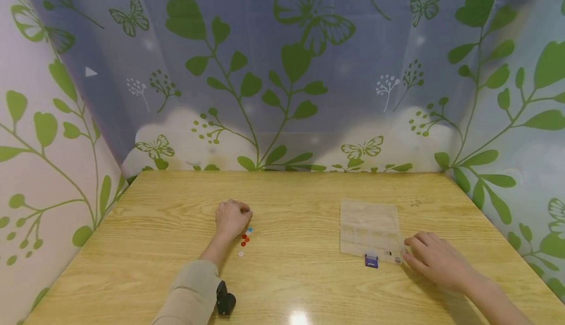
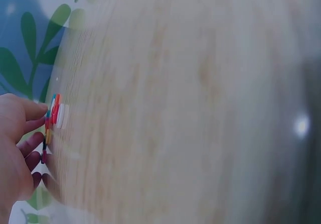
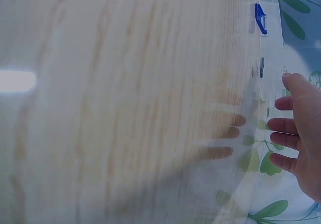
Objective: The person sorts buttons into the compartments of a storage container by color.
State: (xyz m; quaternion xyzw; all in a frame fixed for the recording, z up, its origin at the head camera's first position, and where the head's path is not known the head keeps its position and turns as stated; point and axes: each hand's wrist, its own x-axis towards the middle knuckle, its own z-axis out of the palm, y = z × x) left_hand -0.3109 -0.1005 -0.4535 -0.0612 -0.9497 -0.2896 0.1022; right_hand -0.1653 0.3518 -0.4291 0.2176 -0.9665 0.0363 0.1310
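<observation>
My left hand [image 1: 231,218] is at the far end of a short line of small coloured discs [image 1: 244,239], red, white, orange and teal. In the left wrist view, its thumb and forefinger come close together at the discs [image 2: 56,109]; whether a disc is pinched between them is unclear. The other fingers are bent and spread. Beside the right edge of a clear compartment box [image 1: 371,217], my right hand [image 1: 439,261] has its fingers extended and apart, with nothing seen in its grip. The box lies unfolded, with a blue-purple clip [image 1: 371,261] at its near edge.
Small dark pieces [image 1: 389,253] are in the box's near right corner. Tiny clear bits [image 1: 415,203] lie behind it on the wooden table [image 1: 291,276]. A black device [image 1: 225,299] sits at the left sleeve. Leaf-patterned curtains [image 1: 247,80] enclose the table's back and sides.
</observation>
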